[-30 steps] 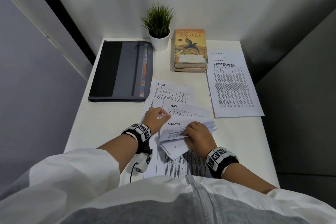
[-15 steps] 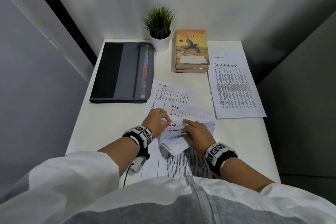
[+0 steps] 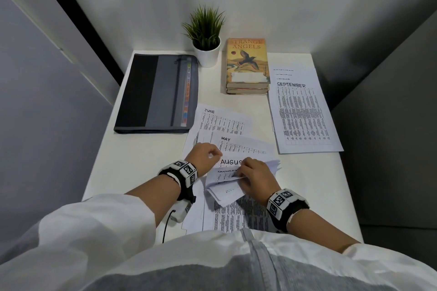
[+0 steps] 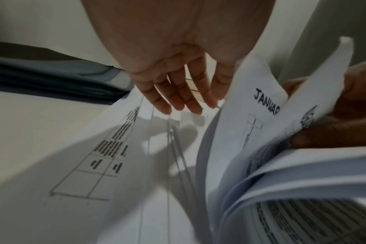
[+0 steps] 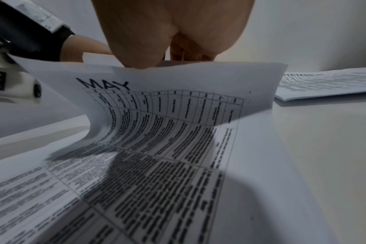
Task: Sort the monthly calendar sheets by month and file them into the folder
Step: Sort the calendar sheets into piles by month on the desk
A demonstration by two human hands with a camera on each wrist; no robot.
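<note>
Compared with half a second earlier, the sheet exposed at the top of the near stack had changed: MARCH was showing then, AUGUST showed now, so one more sheet had been leafed back. The right hand gripped the curled-back upper edges of several sheets, fingers bent over them, with JANUARY uppermost in the held bunch. The left hand lay on the flat sheets just left of that bunch; in the left wrist view its fingers were straight and spread, tips resting on paper and holding nothing. MAY and JUNE lay fanned beyond the hands, and SEPTEMBER topped a separate pile at the right of the counter; whether that pile was in order could not be read, its upper titles being too blurred. The folder lay closed at the far left, well apart from the stack, no sheet in it visibly. Judgement: the task was in its sorting stage, the person leafing for a particular month, probably an early one; filing not yet begun.
</note>
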